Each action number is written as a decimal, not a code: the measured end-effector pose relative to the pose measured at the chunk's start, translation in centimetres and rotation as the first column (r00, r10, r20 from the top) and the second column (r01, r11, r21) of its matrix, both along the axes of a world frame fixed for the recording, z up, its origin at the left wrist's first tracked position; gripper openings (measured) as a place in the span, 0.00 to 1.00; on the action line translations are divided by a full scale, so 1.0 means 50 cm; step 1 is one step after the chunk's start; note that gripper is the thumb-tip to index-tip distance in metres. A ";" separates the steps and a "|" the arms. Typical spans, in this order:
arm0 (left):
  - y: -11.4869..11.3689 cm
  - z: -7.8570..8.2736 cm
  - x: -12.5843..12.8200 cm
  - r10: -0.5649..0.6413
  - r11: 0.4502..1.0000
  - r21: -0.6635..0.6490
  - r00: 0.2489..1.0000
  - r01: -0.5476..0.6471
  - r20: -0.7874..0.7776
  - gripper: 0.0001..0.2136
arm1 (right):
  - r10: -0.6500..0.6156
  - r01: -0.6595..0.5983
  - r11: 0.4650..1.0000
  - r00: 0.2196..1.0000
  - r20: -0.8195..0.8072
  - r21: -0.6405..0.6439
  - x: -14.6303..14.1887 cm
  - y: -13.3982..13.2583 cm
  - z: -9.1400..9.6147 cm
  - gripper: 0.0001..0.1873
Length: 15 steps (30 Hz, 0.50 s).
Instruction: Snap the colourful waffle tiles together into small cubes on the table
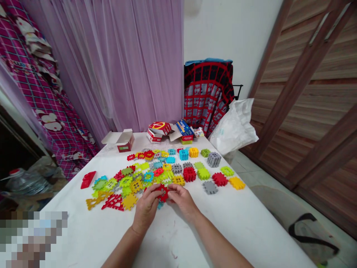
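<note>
Both hands meet over the near middle of the white table. Between them is a red toothed plastic building piece (163, 193), gear-like in outline. My left hand (147, 203) has its fingers closed on the piece's left side. My right hand (182, 199) pinches its right edge. Just under the hands a bit of a light blue piece (160, 205) shows, mostly covered. To the left lie a yellow toothed piece (129, 201) and a red lattice piece (113, 202). Beyond the fingers is a yellow window piece (178, 180), with a red stack (189, 174) to its right.
Loose pieces in many colours are heaped on the table's left and middle. Sorted stacks, such as a grey one (214, 159), stand at right. Opened boxes (125, 141) line the far edge. A white bag (235, 126) is beyond the right corner.
</note>
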<state>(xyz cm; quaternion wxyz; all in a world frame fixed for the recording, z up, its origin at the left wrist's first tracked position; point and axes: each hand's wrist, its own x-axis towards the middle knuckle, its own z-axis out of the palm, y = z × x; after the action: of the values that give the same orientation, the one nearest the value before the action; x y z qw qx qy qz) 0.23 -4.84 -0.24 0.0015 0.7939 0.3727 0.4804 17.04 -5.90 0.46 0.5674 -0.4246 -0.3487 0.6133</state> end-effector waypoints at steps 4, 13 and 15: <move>0.000 -0.010 0.007 -0.006 0.997 -0.074 0.999 0.010 0.049 0.13 | 0.035 -0.035 0.999 0.999 0.001 0.010 -0.001 0.001 0.002 0.21; -0.024 0.006 0.023 0.277 0.717 -0.692 0.879 0.081 0.389 0.21 | -0.036 0.024 0.995 0.993 0.115 0.099 0.027 0.009 0.008 0.16; -0.028 0.014 0.028 0.304 0.650 -0.752 0.871 0.105 0.385 0.22 | -0.023 0.003 0.992 0.988 0.154 0.129 0.025 0.010 -0.002 0.16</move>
<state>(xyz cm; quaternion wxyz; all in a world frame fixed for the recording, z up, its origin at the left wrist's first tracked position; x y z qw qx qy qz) 1.64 -6.22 0.43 0.3949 0.5534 0.5696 0.4619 18.30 -5.38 0.37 0.5685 -0.4360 -0.4277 0.5511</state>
